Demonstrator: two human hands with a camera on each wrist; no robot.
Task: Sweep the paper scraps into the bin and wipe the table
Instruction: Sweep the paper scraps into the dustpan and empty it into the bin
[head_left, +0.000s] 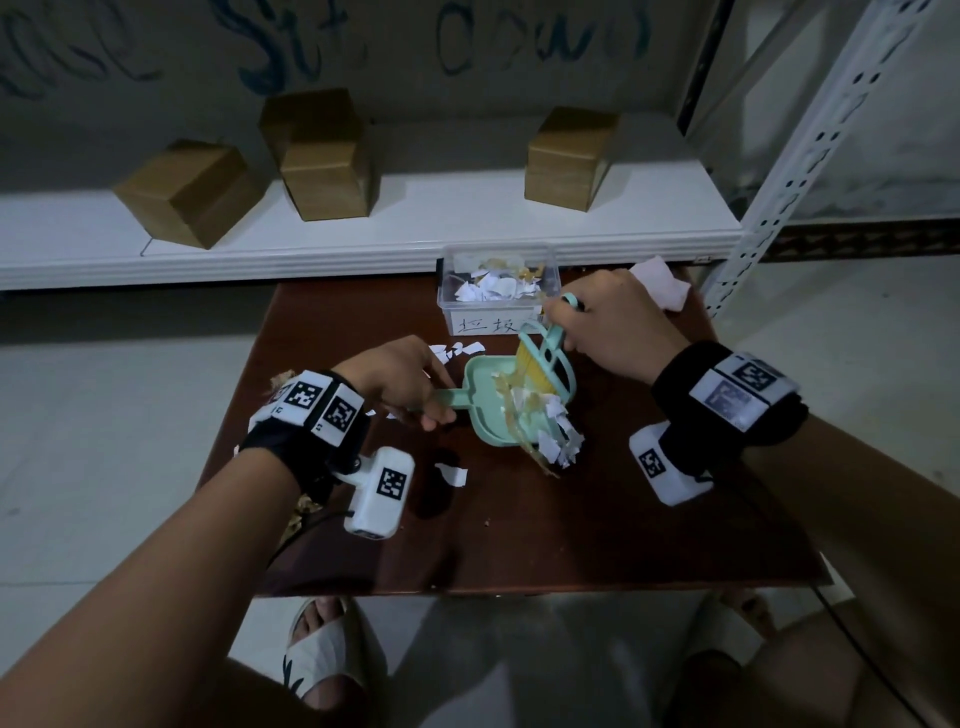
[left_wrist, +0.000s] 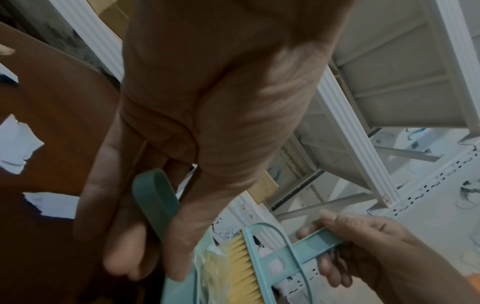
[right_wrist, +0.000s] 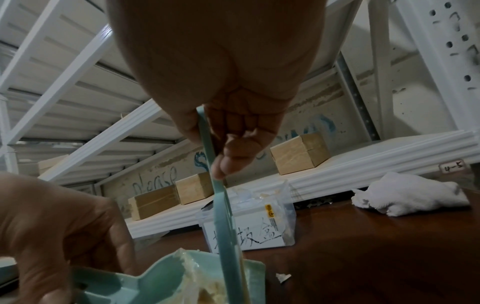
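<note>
Gripping the handle of the mint-green dustpan (head_left: 491, 402), my left grip (head_left: 402, 382) has fingers and thumb curled round it, the pan sitting near the middle of the tabletop (head_left: 597, 519). Paper scraps (head_left: 558, 434) lie heaped at the pan's mouth, white torn bits mixed with some yellowish strips. My right grip (head_left: 610, 325) pinches the thin handle of the small brush (head_left: 543, 358), whose yellow bristles stand in the pan just behind the heap; the brush leans back toward the far edge. More scraps lie loose on the tabletop: one (head_left: 452, 473) nearer me than the pan, a few (head_left: 457, 349) just beyond my left grip, others at the left edge. The clear plastic bin (head_left: 496, 291), with a handwritten label on its near wall, stands at the far edge and already has scraps in it; the brush handle's top is just beside it. A crumpled white cloth (head_left: 660, 283) rests at the far right corner. Behind the tabletop a white shelf (head_left: 415, 223) carries several brown boxes (head_left: 327, 161).
</note>
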